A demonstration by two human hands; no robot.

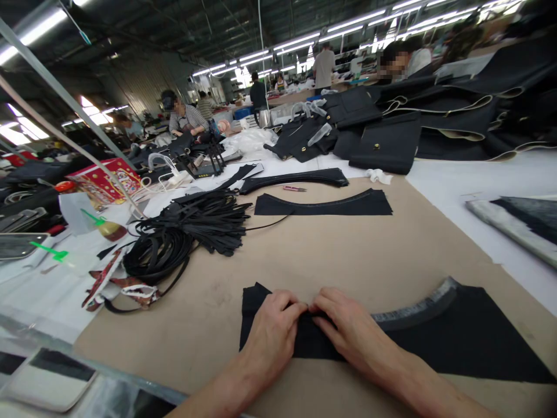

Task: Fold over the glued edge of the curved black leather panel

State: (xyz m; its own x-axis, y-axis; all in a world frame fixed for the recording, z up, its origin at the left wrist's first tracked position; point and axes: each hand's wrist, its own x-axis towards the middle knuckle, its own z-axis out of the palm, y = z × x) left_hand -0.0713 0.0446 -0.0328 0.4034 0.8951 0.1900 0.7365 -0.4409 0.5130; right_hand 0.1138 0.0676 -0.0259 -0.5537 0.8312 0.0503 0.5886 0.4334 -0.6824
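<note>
A black fabric panel [439, 342] with a curved upper edge lies flat on the tan work surface in front of me. Along the right part of that curve runs a greyish, shiny strip [420, 309]. My left hand [278, 322] pinches the panel's curved edge left of its middle. Close beside it, my right hand [342, 319] grips the same edge, thumb and fingers pressed together. The fingertips nearly meet and hide the bit of edge between them. Farther back rests a similar curved black panel [324, 203], with pink thread snips [295, 188] behind it.
Left of the panels sit a bundle of black strips [204, 220] and a coiled black strip [156, 255]. Bottles with green nozzles [104, 223] stand at the left. Black bags [378, 142] are piled at the back right. Co-workers are seated and standing farther off.
</note>
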